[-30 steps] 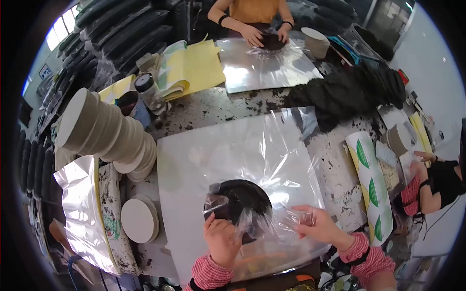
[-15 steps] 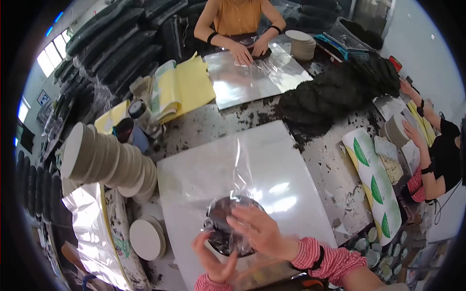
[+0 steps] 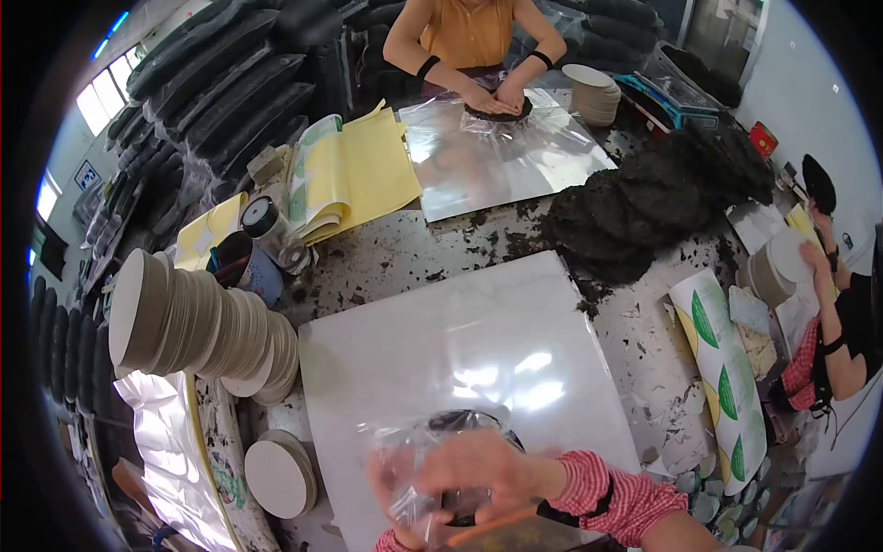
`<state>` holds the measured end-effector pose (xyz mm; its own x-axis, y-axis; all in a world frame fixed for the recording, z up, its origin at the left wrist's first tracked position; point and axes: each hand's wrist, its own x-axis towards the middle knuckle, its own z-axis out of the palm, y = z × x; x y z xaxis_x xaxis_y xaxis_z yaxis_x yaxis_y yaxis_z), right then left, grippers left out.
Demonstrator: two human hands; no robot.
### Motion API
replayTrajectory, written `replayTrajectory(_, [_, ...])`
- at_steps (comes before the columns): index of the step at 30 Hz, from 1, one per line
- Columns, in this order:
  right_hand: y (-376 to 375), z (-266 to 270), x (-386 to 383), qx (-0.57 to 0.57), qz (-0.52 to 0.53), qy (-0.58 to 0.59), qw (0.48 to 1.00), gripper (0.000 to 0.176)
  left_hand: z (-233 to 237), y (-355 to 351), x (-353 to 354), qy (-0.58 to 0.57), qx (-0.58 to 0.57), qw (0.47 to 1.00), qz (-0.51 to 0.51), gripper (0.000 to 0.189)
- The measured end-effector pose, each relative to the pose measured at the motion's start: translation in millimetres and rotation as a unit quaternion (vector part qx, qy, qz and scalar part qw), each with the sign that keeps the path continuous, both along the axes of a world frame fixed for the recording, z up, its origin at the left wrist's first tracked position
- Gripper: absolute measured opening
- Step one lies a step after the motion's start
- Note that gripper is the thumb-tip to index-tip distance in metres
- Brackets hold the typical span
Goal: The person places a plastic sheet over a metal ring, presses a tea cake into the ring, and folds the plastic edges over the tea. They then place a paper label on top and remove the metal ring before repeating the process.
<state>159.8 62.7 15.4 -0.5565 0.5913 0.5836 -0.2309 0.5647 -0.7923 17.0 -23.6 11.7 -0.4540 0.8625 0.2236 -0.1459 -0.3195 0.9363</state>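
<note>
At the near edge of the white board (image 3: 441, 359), my two hands are at a dark round cake (image 3: 464, 420) wrapped in crinkled clear plastic film (image 3: 405, 488). My right hand (image 3: 478, 465) lies over the cake, its fingers curled on the film. Motion smears my left hand (image 3: 395, 474), which is closed on the film at the left side. The hands cover most of the cake.
Stacks of pale round discs (image 3: 207, 317) and a smaller pile (image 3: 279, 474) stand left. Dark round cakes (image 3: 635, 212) are heaped at the back right. A roll of leaf-printed film (image 3: 722, 386) lies right. One person (image 3: 469, 37) presses a cake opposite; another person (image 3: 842, 340) works at right.
The wrapped cake and both hands have shifted toward me and slightly right. My right hand went from fingers stretched flat to curled. The person opposite now presses with both hands together.
</note>
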Motion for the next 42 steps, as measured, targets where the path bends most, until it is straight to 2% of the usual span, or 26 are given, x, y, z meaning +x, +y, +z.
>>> replayTrajectory(1, [-4.4,-5.0,-2.5,0.078,0.054,-0.003,0.996,0.061,-4.0,-0.8,-13.0,0.001,-0.002,1.000,-0.001,0.047])
replayTrajectory(2, [-9.8,-17.5,-1.0,0.074,0.053,-0.006,0.996,0.061,-8.2,-1.2,-32.5,0.153,0.032,0.985,-0.074,0.040])
replayTrajectory(3, [-18.1,-35.8,4.7,-0.113,0.040,0.085,0.989,0.048,-15.1,-5.0,-40.8,0.295,0.062,0.942,-0.145,0.034])
replayTrajectory(4, [-23.9,-38.5,8.8,-0.299,0.022,0.169,0.939,0.037,-12.1,-4.9,-35.4,0.373,0.053,0.917,-0.129,0.028])
replayTrajectory(5, [-34.2,-35.4,10.5,-0.312,0.022,0.159,0.936,0.037,-16.1,-5.6,-27.6,0.364,0.041,0.922,-0.128,0.028])
replayTrajectory(7, [-41.9,4.4,-2.6,-0.202,-0.171,-0.104,0.959,0.019,-23.0,-6.1,-15.1,0.592,-0.017,0.801,-0.091,0.023])
replayTrajectory(8, [-51.1,3.2,-8.0,-0.057,-0.223,-0.148,0.962,0.018,-22.4,-10.4,-16.3,0.608,-0.064,0.785,-0.101,0.033])
replayTrajectory(9, [-50.1,3.9,-7.0,-0.050,-0.218,-0.149,0.963,0.018,-20.1,-9.1,-19.1,0.606,-0.063,0.787,-0.093,0.033])
replayTrajectory(11, [-53.9,4.3,1.4,-0.004,-0.258,-0.197,0.946,0.020,-4.4,-5.8,-23.4,0.496,-0.021,0.859,-0.125,0.102])
replayTrajectory(12, [-45.7,5.5,9.0,0.029,-0.221,-0.268,0.937,0.021,8.6,-1.7,-25.0,0.518,-0.035,0.829,-0.210,0.098])
replayTrajectory(13, [-43.4,3.0,9.3,0.010,-0.218,-0.287,0.933,0.023,21.7,1.4,-15.3,0.605,-0.073,0.759,-0.230,0.090])
replayTrajectory(15, [-60.2,12.1,13.3,0.023,-0.233,-0.367,0.900,0.018,13.1,3.3,-8.9,0.684,-0.096,0.688,-0.222,0.086])
replayTrajectory(18, [-67.7,19.9,26.8,0.008,-0.193,-0.379,0.905,0.013,13.3,4.5,-4.1,0.689,-0.108,0.680,-0.228,0.084])
replayTrajectory(19, [-72.6,8.7,24.4,-0.002,-0.209,-0.383,0.900,0.013,6.4,3.7,-3.0,0.684,-0.098,0.691,-0.212,0.083])
replayTrajectory(21, [-61.0,-21.5,16.1,0.057,-0.227,-0.417,0.878,0.008,6.6,0.2,-1.2,0.715,-0.089,0.664,-0.198,0.081])
replayTrajectory(24, [-74.5,-13.7,58.5,0.050,-0.272,-0.283,0.918,0.013,4.9,0.8,-2.5,0.708,-0.088,0.667,-0.213,0.083])
replayTrajectory(26, [-93.8,-10.5,137.5,0.109,-0.455,-0.287,0.836,0.017,1.3,0.6,-3.3,0.705,-0.076,0.672,-0.215,0.083])
replayTrajectory(28, [-136.0,-35.8,230.8,0.052,-0.632,-0.338,0.696,0.012,1.3,-0.9,-4.5,0.704,-0.075,0.673,-0.214,0.084])
replayTrajectory(29, [-166.5,-36.9,268.8,0.062,-0.675,-0.394,0.620,0.014,4.0,-1.5,-4.4,0.706,-0.092,0.665,-0.225,0.085])
replayTrajectory(31, [-237.6,-54.1,324.3,0.079,-0.736,-0.418,0.526,0.021,16.7,0.4,2.5,0.704,-0.108,0.658,-0.244,0.085])
replayTrajectory(32, [-263.9,-51.2,335.2,0.115,-0.730,-0.458,0.494,0.027,26.5,0.4,5.9,0.745,-0.067,0.635,-0.192,0.070])
replayTrajectory(33, [-275.5,-52.3,337.3,0.108,-0.731,-0.464,0.489,0.027,30.8,1.4,9.3,0.781,-0.025,0.608,-0.139,0.057])
replayTrajectory(35, [-294.0,-56.6,337.2,0.105,-0.750,-0.501,0.418,0.032,21.8,0.9,4.7,0.792,-0.026,0.591,-0.147,0.063])
replayTrajectory(37, [-285.6,-74.6,341.9,0.074,-0.773,-0.460,0.430,0.031,11.3,-0.1,0.0,0.734,-0.106,0.631,-0.229,0.086])
replayTrajectory(39, [-279.3,-77.9,345.3,0.063,-0.790,-0.401,0.459,0.027,7.8,0.2,-1.3,0.739,-0.095,0.625,-0.232,0.085])
replayTrajectory(42, [-268.9,-73.9,343.8,0.047,-0.811,-0.355,0.463,0.018,5.4,-1.2,-3.2,0.735,-0.078,0.637,-0.221,0.084])
